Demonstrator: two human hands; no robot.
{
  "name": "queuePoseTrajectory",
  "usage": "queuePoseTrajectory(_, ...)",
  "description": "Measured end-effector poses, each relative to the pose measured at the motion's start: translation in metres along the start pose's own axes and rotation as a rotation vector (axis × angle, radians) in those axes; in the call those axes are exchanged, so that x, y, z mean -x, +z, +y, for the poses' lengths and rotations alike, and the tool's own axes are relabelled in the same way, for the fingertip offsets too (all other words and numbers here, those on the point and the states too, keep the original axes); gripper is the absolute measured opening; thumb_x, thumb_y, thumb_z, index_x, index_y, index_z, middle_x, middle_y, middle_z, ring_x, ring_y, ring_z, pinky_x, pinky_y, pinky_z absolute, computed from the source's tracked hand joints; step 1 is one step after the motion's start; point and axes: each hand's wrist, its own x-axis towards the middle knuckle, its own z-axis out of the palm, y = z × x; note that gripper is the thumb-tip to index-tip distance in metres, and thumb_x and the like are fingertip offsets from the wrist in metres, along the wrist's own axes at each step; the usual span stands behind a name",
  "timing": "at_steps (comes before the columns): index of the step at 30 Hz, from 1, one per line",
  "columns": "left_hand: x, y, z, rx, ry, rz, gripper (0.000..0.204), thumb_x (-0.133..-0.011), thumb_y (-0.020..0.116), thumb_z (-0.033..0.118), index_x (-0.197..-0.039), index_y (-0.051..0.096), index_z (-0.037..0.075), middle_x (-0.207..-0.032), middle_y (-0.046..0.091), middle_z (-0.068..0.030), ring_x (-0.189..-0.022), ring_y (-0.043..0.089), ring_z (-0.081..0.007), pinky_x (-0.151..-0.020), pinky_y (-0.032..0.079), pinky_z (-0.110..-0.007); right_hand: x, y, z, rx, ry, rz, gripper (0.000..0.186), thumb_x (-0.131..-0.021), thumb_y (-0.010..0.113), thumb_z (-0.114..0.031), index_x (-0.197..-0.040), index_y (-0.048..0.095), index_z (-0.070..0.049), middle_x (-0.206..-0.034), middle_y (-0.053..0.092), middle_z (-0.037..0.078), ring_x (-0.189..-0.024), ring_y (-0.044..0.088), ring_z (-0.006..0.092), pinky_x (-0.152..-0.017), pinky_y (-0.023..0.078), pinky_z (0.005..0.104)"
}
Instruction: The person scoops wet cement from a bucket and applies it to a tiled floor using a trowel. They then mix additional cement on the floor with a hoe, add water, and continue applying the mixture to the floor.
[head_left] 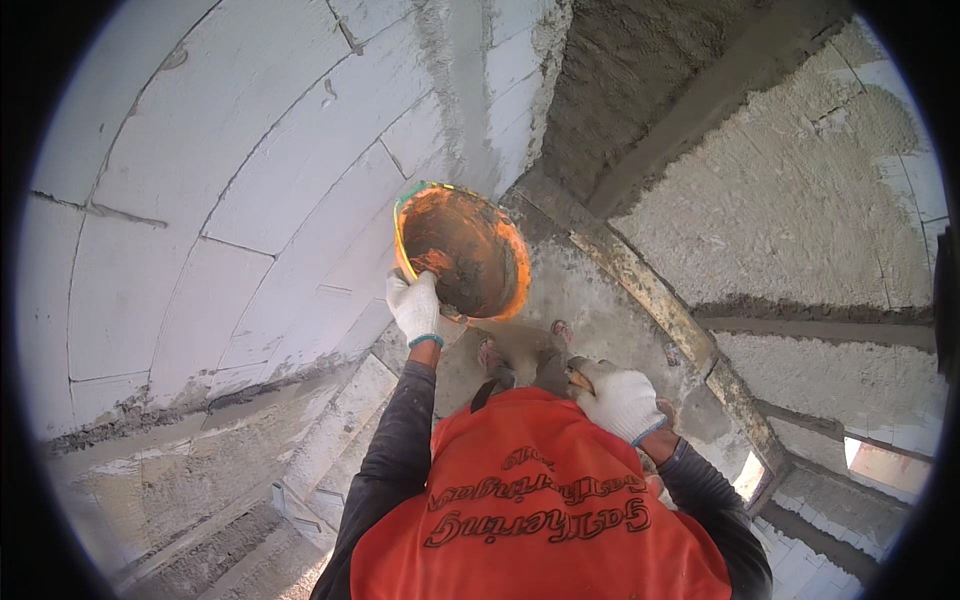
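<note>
My left hand point(415, 307), in a white knit glove with a blue cuff, is closed on the near-left rim of an orange bucket point(520, 268). The bucket tilts so that its mouth faces me; wet grey mortar point(465, 255) coats the inside and lies at the bottom. Close to my body on the right, my gloved right hand point(617, 398) is closed around a tool with a tan handle point(579, 379). The rest of that tool cannot be told apart from the grey behind it.
A white block wall point(270, 160) rises at the left, with a mortar-smeared corner strip point(465, 100). A mortar-crusted plank point(640, 290) slants down the right side. Beyond it stands a rough plastered block wall point(790, 190). Below my hands is a grey floor point(590, 300).
</note>
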Motion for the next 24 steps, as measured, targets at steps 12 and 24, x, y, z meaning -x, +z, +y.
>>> queuePoseTrajectory(12,0.052,-0.021,0.062,-0.347,0.541,-0.176,0.019,-0.082,0.074,0.007,-0.095,0.061,0.000,-0.081,0.062,-0.0224,-0.071,0.064,-0.0413,-0.067,0.052,-0.046,-0.147,-0.043,0.000,0.180,0.044,0.087,0.039,-0.106,0.054,-0.029,-0.123,0.069,0.003,-0.112,0.077,0.027,-0.098,0.077,0.0447,-0.080,0.061,0.0547)
queuePoseTrajectory(24,0.058,-0.039,0.074,-0.296,0.575,-0.280,0.015,-0.087,0.073,0.003,-0.097,0.063,0.000,-0.075,0.058,-0.0041,-0.067,0.049,-0.0136,-0.066,0.047,-0.033,-0.171,-0.009,-0.016,0.091,0.044,0.308,0.039,-0.102,0.063,-0.028,-0.128,0.066,0.000,-0.112,0.077,0.029,-0.105,0.077,0.0467,-0.086,0.061,0.0560)
